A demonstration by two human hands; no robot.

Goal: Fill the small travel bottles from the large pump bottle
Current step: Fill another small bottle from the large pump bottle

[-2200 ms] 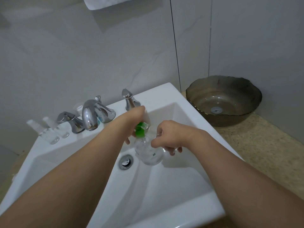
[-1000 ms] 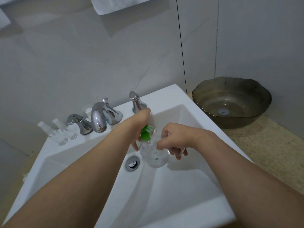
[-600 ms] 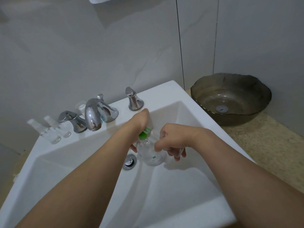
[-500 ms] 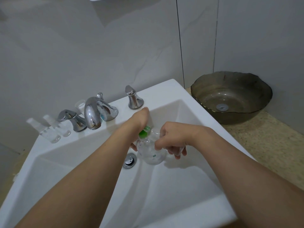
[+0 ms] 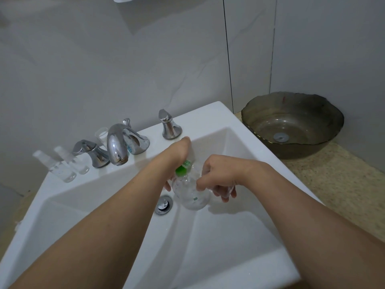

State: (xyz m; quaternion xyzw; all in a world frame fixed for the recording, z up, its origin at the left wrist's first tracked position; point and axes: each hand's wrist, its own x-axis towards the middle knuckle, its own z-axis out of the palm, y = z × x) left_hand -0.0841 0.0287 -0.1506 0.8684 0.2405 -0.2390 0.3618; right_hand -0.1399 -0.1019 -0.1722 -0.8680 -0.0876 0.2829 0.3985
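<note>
A round clear pump bottle (image 5: 192, 197) with a green pump collar (image 5: 183, 168) is held low in the white sink (image 5: 218, 257), just above the drain. My left hand (image 5: 178, 152) covers the pump top, its fingers curled down round the neck. My right hand (image 5: 218, 174) grips a small clear travel bottle (image 5: 229, 189) close against the pump bottle's right side; most of that small bottle is hidden by my fingers. Two more clear travel bottles (image 5: 61, 168) (image 5: 78, 162) stand on the sink ledge at far left.
A chrome faucet (image 5: 117, 144) with two handles (image 5: 91, 153) (image 5: 168, 126) lines the back ledge, with a small clear cap (image 5: 102, 135) behind it. The drain plug (image 5: 164, 205) sits left of the bottle. A dark glass bowl (image 5: 291, 124) stands on the speckled counter (image 5: 343, 184) at right.
Both hands stay on the pump bottle and the small bottle over the drain; only slight shifts of the hands and of my view.
</note>
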